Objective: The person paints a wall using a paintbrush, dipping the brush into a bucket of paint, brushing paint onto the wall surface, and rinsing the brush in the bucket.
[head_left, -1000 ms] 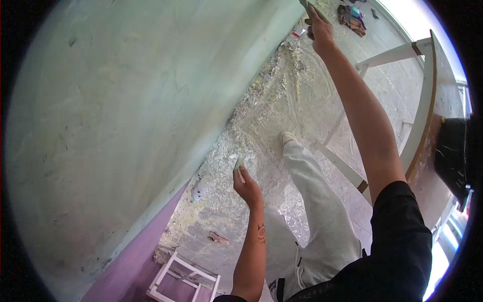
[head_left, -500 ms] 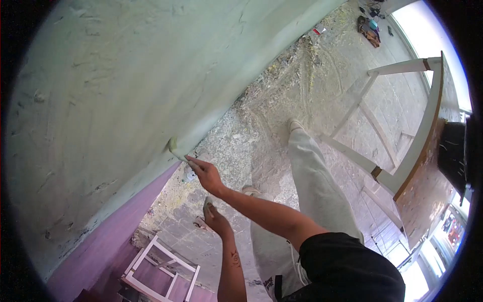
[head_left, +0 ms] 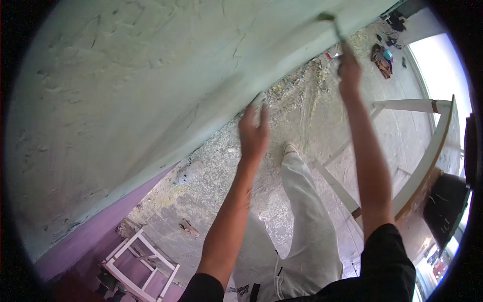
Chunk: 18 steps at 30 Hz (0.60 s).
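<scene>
My right hand (head_left: 350, 75) grips the handle of a paintbrush (head_left: 327, 17) at the upper right. The brush head is against the pale green wall (head_left: 166, 75) or very close to it, blurred by motion. My left hand (head_left: 254, 133) is near the wall's bottom edge, around the middle of the view. A small, thin, dark thing (head_left: 258, 97) shows at its fingertips, too blurred to name. The wall surface is streaked and uneven, with cracks and dents.
Flaked debris (head_left: 297, 83) lies along the wall's foot. A white-legged table (head_left: 427, 166) stands at right, and a white frame (head_left: 143, 264) at lower left. A plastic bottle (head_left: 183, 176) and a brown bag (head_left: 381, 60) are on the floor. Purple paint (head_left: 100, 234) covers the adjoining wall.
My right hand has swept the paintbrush far up and right along the wall. My left hand has risen from low in the view toward the wall's foot. The view has shifted slightly.
</scene>
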Each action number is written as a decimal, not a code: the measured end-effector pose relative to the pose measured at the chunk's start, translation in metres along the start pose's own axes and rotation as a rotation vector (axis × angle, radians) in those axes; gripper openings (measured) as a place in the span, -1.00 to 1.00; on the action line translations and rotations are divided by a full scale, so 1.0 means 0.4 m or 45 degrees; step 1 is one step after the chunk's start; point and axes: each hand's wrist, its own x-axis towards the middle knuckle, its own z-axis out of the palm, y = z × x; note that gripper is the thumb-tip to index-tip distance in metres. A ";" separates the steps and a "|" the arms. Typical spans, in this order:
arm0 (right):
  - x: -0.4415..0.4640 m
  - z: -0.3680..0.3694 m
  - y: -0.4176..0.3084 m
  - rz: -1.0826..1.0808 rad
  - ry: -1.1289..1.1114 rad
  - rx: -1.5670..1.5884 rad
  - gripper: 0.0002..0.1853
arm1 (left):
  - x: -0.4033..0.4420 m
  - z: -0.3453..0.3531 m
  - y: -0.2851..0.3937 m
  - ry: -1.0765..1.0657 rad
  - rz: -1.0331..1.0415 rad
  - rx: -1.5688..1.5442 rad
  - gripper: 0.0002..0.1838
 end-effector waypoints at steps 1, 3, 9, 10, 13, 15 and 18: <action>0.075 -0.033 0.046 -0.073 0.087 0.050 -0.63 | 0.034 0.044 0.019 -0.055 0.025 -0.054 -0.59; 0.159 -0.096 0.028 0.491 0.189 1.014 -0.62 | 0.062 0.096 0.073 -0.065 0.134 -0.113 -0.57; -0.082 0.002 -0.061 0.392 -0.111 0.581 -0.67 | -0.087 -0.047 0.005 -0.032 -0.169 -0.142 -0.57; -0.194 0.054 -0.125 0.480 -0.212 0.607 -0.61 | -0.131 -0.108 -0.023 0.022 -0.125 -0.087 -0.57; -0.642 0.313 -0.102 -0.018 -0.365 0.280 -0.60 | -0.288 -0.325 -0.151 0.189 -0.279 0.061 -0.59; -0.927 0.357 -0.326 0.023 -0.703 0.338 -0.60 | -0.412 -0.472 -0.246 0.295 -0.353 0.175 -0.61; -1.232 0.405 -0.635 0.132 -1.197 0.689 -0.64 | -0.553 -0.625 -0.255 0.604 -0.572 -0.058 -0.58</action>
